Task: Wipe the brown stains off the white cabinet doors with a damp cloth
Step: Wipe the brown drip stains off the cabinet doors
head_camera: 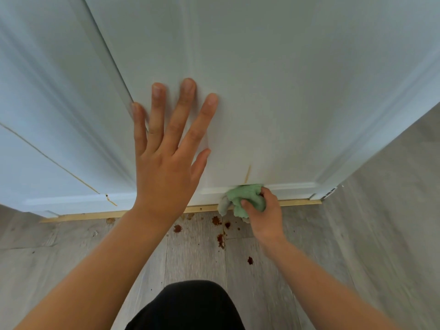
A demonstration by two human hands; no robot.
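**Inspector:** Surfaces first.

**Operator:** I see the main white cabinet door (285,91) filling the centre and upper right of the frame. A second white door (35,79) takes the left side. Grey plank floor (381,234) runs across the bottom, with a pale wooden strip (83,216) along the foot of the doors.

**Inspector:** Hands?

**Operator:** The left hand (166,167) lies flat on the main door at centre frame. Its fingers are straight and spread, and it holds nothing. The right hand (266,217), lower centre-right, has fingers and thumb curled round a bunched green cloth (247,198). It presses the cloth against the bottom rail of the main door.

**Inspector:** Stains?

**Operator:** I note a short, thin brown streak (247,173) on the main door just above the cloth. I cannot tell whether the two touch. A longer brown line (47,156) runs diagonally across the left door, well apart from the cloth. Dark brown spots (220,239) are scattered on the floor below the cloth, between the two forearms.
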